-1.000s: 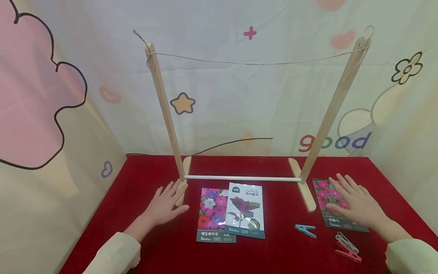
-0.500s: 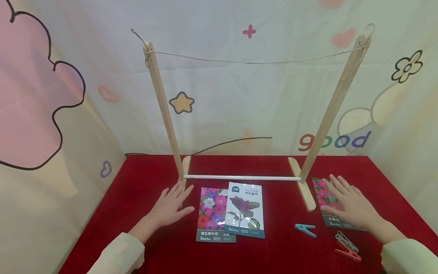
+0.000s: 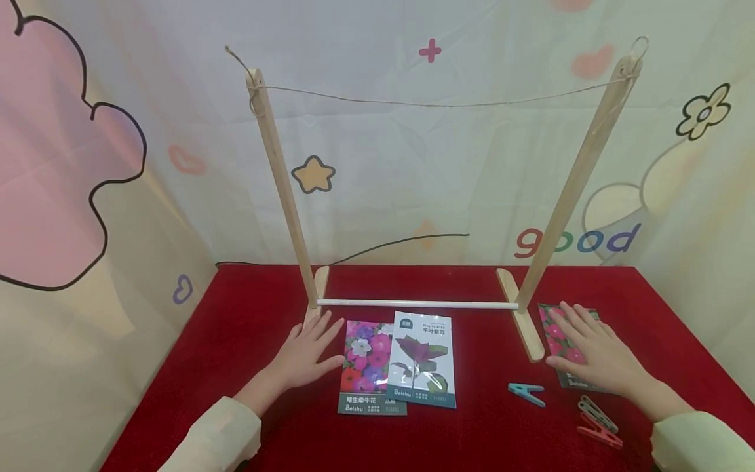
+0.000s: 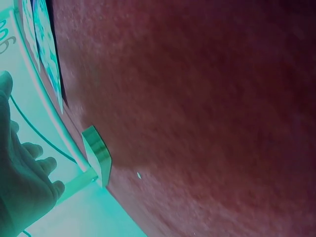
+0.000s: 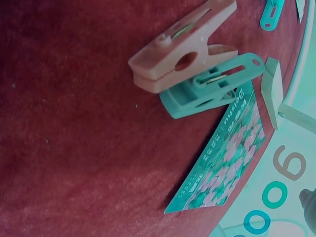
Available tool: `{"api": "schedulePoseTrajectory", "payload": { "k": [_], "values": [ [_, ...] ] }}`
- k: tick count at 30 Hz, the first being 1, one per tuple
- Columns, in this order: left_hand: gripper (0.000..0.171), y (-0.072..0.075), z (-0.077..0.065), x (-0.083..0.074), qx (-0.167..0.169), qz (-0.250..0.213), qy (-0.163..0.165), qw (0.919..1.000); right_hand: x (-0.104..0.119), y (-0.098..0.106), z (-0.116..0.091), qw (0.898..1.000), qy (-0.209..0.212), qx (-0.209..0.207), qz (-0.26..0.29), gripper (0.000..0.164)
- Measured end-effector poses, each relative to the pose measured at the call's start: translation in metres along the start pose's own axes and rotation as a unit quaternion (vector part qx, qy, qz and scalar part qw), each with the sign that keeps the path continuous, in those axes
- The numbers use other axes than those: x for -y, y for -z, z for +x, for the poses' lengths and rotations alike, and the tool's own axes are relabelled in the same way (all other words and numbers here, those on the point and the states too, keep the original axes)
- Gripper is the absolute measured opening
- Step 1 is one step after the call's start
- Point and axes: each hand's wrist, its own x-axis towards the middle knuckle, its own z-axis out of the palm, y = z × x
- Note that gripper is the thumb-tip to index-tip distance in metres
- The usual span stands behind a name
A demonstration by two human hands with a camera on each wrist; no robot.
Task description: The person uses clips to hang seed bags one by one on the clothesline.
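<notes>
My left hand (image 3: 303,357), fingers spread and holding nothing, is in front of the stand's left foot and just left of the petunia seed packet (image 3: 360,367). A white seed packet (image 3: 420,360) with a purple-leaved plant overlaps that packet's right side. My right hand (image 3: 598,357), also spread and holding nothing, is over the pink-flowered seed packet (image 3: 554,334) and hides much of it. In the right wrist view, a pink clothespin (image 5: 180,49) lies against a grey clothespin (image 5: 212,86), which appears greenish there. A blue clothespin (image 3: 527,394) lies apart, left of them.
Behind the packets stands a wooden frame with two posts (image 3: 283,190), a white crossbar (image 3: 413,304) and a slack string (image 3: 413,104) tied between the post tops. A printed curtain (image 3: 377,177) hangs behind the red-covered table (image 3: 460,439).
My left hand has shifted right, closer to the petunia packet. My right hand has slid a little left over its packet. The packets and clothespins stay where they were.
</notes>
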Motion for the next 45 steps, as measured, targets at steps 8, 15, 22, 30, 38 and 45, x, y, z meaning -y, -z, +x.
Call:
{"api": "schedulePoseTrajectory", "payload": {
  "k": [8, 15, 22, 30, 38, 45],
  "values": [
    [0.076, -0.003, 0.004, -0.007, 0.012, -0.015, 0.000, 0.9998, 0.005, -0.002, -0.001, 1.000, 0.004, 0.010, 0.008, 0.083],
    [0.074, -0.005, 0.009, -0.012, -0.006, -0.035, -0.019, 0.9992, 0.007, -0.006, -0.001, 1.000, 0.011, 0.013, 0.013, 0.085],
    [0.073, -0.011, 0.014, -0.014, -0.009, -0.050, -0.011, 0.9987, 0.010, -0.010, -0.001, 1.000, 0.018, 0.011, 0.015, 0.085],
    [0.070, -0.011, 0.019, -0.017, -0.009, -0.094, -0.002, 0.9955, 0.013, -0.014, -0.001, 1.000, 0.020, 0.015, 0.011, 0.084],
    [0.067, -0.010, 0.021, -0.019, -0.008, -0.124, 0.022, 0.9920, 0.017, -0.016, -0.002, 1.000, 0.029, 0.009, 0.010, 0.084],
    [0.065, -0.012, 0.026, -0.019, -0.022, -0.144, 0.032, 0.9888, 0.021, -0.020, -0.002, 0.999, 0.029, 0.014, 0.027, 0.082]
  ]
}}
